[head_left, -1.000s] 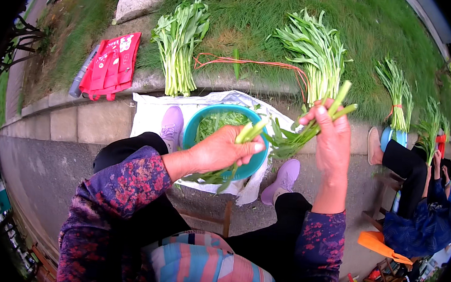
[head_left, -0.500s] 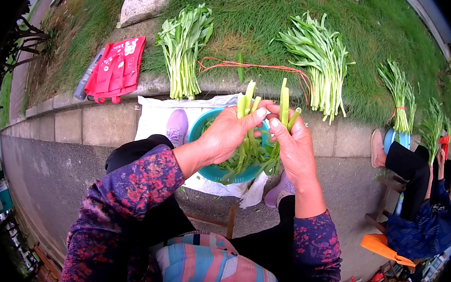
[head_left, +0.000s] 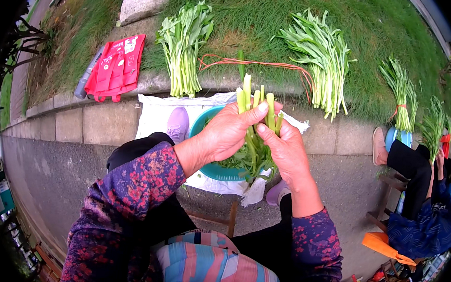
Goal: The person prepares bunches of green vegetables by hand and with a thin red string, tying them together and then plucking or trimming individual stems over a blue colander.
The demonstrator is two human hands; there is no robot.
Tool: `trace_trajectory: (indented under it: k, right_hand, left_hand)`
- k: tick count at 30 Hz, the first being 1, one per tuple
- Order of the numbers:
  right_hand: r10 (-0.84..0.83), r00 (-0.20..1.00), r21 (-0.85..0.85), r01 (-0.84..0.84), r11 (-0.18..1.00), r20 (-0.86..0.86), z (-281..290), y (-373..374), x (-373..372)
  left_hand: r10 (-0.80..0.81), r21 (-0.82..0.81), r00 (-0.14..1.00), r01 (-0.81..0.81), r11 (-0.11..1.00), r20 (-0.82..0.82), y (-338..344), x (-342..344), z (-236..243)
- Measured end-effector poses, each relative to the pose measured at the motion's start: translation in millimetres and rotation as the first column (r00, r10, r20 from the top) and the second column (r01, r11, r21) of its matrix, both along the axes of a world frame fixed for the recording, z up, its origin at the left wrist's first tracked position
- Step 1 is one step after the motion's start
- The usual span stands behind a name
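Note:
My left hand (head_left: 227,133) is closed round several green leafy-vegetable stalks (head_left: 247,89), their cut ends pointing up and away from me. Close against it, my right hand (head_left: 284,148) grips more of the same greens (head_left: 270,108). The two bunches meet between my thumbs. Leaves hang down below the hands over a teal plastic basin (head_left: 198,131), which has loose greens (head_left: 234,160) in it. The basin rests on a white woven sack (head_left: 150,115) between my feet. Parts of the basin are hidden behind my hands.
On the kerb and grass lie a left bundle of greens (head_left: 183,53), a right bundle (head_left: 324,64) and red string (head_left: 253,63) between them. A red bag (head_left: 117,66) lies far left. At right sits a co-worker (head_left: 418,177) with tied greens (head_left: 398,93) and a blue basin (head_left: 399,136).
My right hand has moved left and slightly down, bringing its stalks against those in my left hand. The gap between the two bunches has closed.

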State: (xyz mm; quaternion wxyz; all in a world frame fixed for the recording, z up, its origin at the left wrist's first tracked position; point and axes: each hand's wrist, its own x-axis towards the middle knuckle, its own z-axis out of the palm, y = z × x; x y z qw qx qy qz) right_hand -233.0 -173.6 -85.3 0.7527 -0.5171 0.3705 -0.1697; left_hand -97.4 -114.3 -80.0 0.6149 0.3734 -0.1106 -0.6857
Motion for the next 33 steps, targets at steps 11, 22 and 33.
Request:
trace_trajectory:
  k: [11, 22, 33]
  right_hand:
    - [-0.035, 0.994, 0.135, 0.022, 0.991, 0.099, 13.3, -5.2, -1.2]
    - [0.052, 0.996, 0.072, -0.057, 0.996, 0.072, 5.8, -4.8, -5.2]
    - [-0.147, 0.981, 0.114, 0.133, 0.985, 0.128, 5.2, 1.1, 0.0]
  left_hand:
    - [0.101, 0.077, 0.992, -0.107, 0.991, 0.080, 1.7, -7.9, 0.1]
    - [-0.083, 0.074, 0.994, 0.089, 0.993, -0.078, -1.9, -4.2, -0.5]
    - [-0.136, 0.010, 0.989, 0.137, 0.991, -0.060, -1.5, -8.5, -4.5]
